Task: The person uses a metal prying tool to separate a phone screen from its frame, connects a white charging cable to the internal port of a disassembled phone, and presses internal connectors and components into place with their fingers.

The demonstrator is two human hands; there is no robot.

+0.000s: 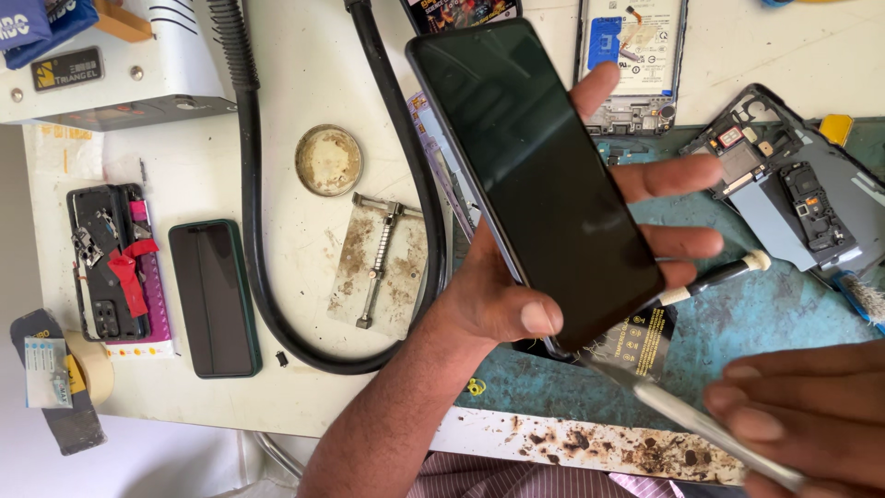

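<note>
The left hand grips a dark smartphone at its edges; the right hand pinches 1 metal tweezers.

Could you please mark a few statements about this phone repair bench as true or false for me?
1. The left hand holds a black phone with its dark screen facing up. True.
2. The right hand is empty. False: it holds a slim silvery tool whose tip points toward the phone's lower edge.
3. A dark green phone lies flat on the white table, left of the black hose. True.
4. The round tin sits on the teal mat. False: it sits on the white table, beside the hose.
5. An opened phone back lies at the right on the mat. True.
</note>
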